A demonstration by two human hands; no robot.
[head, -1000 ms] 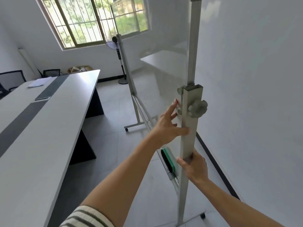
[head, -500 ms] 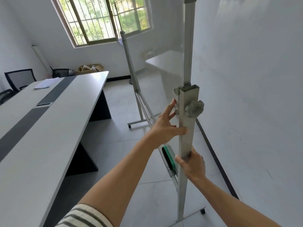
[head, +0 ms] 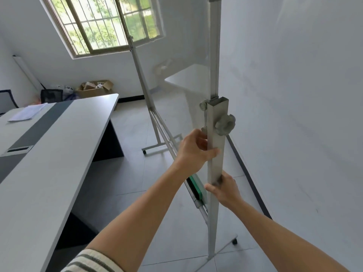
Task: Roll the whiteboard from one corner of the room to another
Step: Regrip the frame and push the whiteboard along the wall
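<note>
Head view: a person's two bare hands grip the near upright post [head: 216, 154] of a wheeled whiteboard [head: 176, 79], which stands on the tiled floor beside the white wall at right, w/ a long tabletop [head: 59, 144] to the post's left. Left hand [head: 193, 152] wraps the post just below its grey knob [head: 225, 125], fingers closed round it. Right hand [head: 224, 190] is clamped on the post lower down; a green eraser [head: 195, 186] sits in the tray left of the post.
</note>
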